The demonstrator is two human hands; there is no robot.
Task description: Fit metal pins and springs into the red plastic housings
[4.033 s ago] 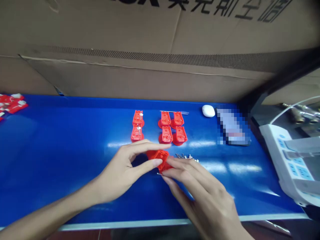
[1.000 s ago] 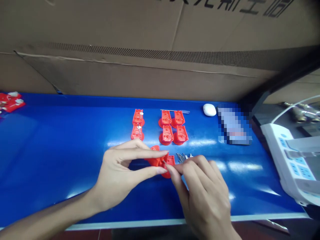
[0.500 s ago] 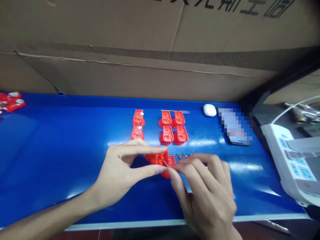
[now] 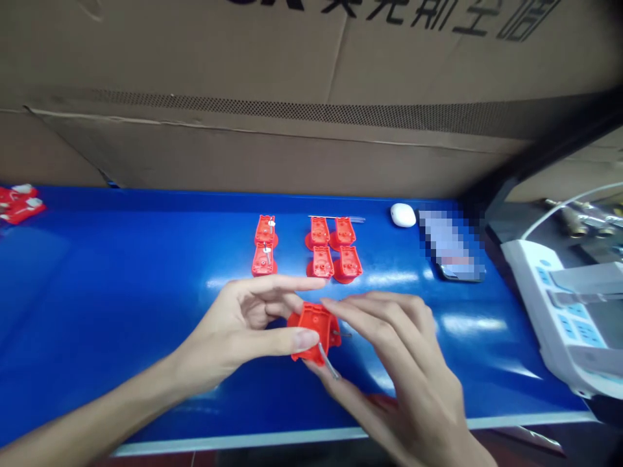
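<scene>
A red plastic housing (image 4: 311,321) is held between both hands above the blue table, its hollow side facing up. My left hand (image 4: 248,331) grips its left side, with the thumb over the near part. Fingertips of my right hand (image 4: 394,363) touch its far edge and its underside. A thin metal pin (image 4: 329,362) sticks out of the housing toward the lower right. Another short metal piece (image 4: 344,335) shows at its right, beside a red part. Partly under my right palm lies another red piece (image 4: 382,401).
Behind the hands stand two red housings with white bits (image 4: 263,259) and several more red housings (image 4: 348,261). Farther right are a white case (image 4: 403,215), a phone (image 4: 452,250) and a white power strip (image 4: 540,311). Red and white parts (image 4: 22,204) lie far left.
The held housing has turned and now shows its open inside. My right fingers have moved from pinching a thin pin to spreading around the housing. The view has shifted slightly.
</scene>
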